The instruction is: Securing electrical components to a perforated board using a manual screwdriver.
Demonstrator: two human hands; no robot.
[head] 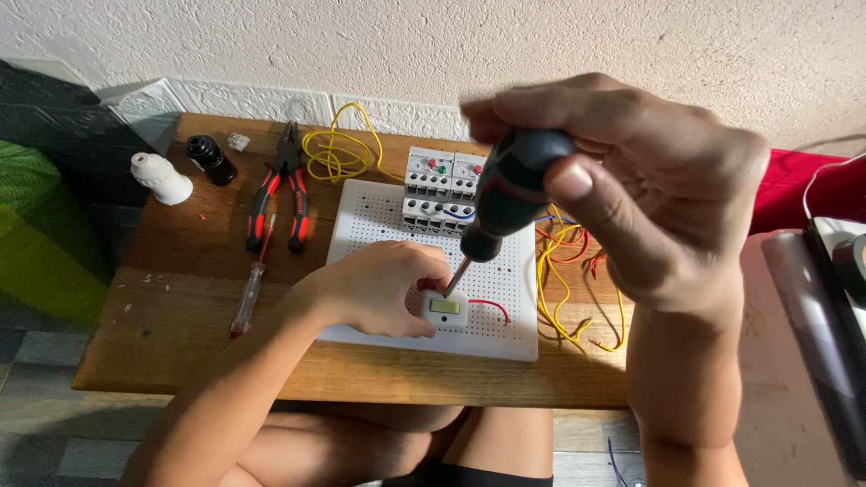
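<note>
My right hand grips the dark handle of a screwdriver, raised close to the camera, with its tip down on a small white device that has a green window. My left hand holds that device steady on the white perforated board. A short red wire curves out from the device's right side. Two grey-white electrical modules with red and green buttons stand at the board's far edge.
On the wooden table lie red-handled pliers, a slim tester screwdriver, a black lamp holder and a white one. Coiled yellow wire sits at the back; loose yellow and red wires trail right of the board.
</note>
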